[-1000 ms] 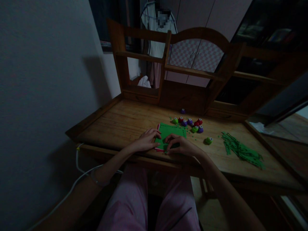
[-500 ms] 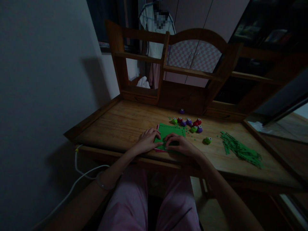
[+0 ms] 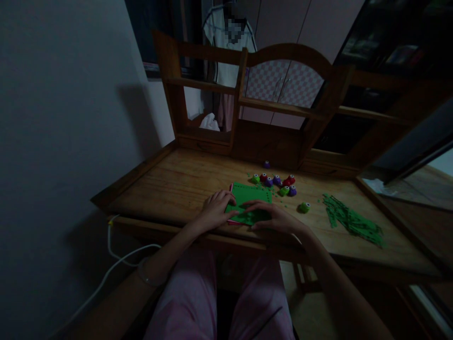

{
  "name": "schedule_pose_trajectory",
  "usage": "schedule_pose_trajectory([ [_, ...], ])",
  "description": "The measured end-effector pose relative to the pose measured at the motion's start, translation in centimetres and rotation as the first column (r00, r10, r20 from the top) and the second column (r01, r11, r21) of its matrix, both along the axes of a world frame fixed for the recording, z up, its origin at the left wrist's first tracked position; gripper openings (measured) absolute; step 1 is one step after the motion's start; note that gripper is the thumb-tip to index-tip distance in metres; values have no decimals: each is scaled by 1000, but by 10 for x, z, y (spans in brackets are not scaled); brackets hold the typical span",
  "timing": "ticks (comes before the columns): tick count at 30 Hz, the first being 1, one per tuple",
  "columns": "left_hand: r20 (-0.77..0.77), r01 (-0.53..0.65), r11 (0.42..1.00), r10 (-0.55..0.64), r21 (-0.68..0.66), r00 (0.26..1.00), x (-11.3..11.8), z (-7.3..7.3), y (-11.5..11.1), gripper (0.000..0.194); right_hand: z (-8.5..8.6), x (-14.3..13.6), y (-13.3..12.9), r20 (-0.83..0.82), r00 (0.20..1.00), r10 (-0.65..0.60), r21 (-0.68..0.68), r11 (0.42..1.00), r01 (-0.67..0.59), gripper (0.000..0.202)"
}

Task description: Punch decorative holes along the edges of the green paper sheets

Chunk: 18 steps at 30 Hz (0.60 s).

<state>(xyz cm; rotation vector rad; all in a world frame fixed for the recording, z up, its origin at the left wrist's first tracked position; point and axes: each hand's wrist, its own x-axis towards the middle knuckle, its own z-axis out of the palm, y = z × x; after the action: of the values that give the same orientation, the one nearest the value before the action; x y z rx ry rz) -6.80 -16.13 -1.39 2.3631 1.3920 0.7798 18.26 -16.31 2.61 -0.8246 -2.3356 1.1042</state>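
Note:
A green sheet (image 3: 249, 192) with rows of small punched holes along its far and right edges lies at the desk's front edge. Pink sheet edges (image 3: 231, 222) show from beneath it. My left hand (image 3: 217, 208) rests on the sheet's left side, thumb and fingers spread on it. Over the right side is my right hand (image 3: 272, 217), its fingers stretched and apart from the thumb, with nothing seen between them. Small craft punches in green (image 3: 284, 191), purple (image 3: 292, 191) and red (image 3: 289, 181) stand beyond the sheet, several together.
A heap of green paper strips (image 3: 354, 222) lies to the right on the wooden desk (image 3: 159, 184). Tiny green scraps are scattered near the punches. One green punch (image 3: 304, 207) stands apart, nearer me. A wooden shelf (image 3: 279, 105) rises at the back. A white cable (image 3: 116, 262) hangs at left.
My right hand has opened, its fingers stretching out and thumb moving away, and shifted slightly right. My left hand stays on the sheet. The view has shifted slightly.

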Motion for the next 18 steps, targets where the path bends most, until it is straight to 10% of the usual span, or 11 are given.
schedule_pose_trajectory([
  [7,-82,162,971,-149,174,985,15,5,-47,42,-4,-3,-1,-49,998,-46,45,998,48,19],
  [18,-139,40,976,-10,214,990,30,0,-94,39,-8,-2,-2,-54,998,-41,47,998,44,13],
])
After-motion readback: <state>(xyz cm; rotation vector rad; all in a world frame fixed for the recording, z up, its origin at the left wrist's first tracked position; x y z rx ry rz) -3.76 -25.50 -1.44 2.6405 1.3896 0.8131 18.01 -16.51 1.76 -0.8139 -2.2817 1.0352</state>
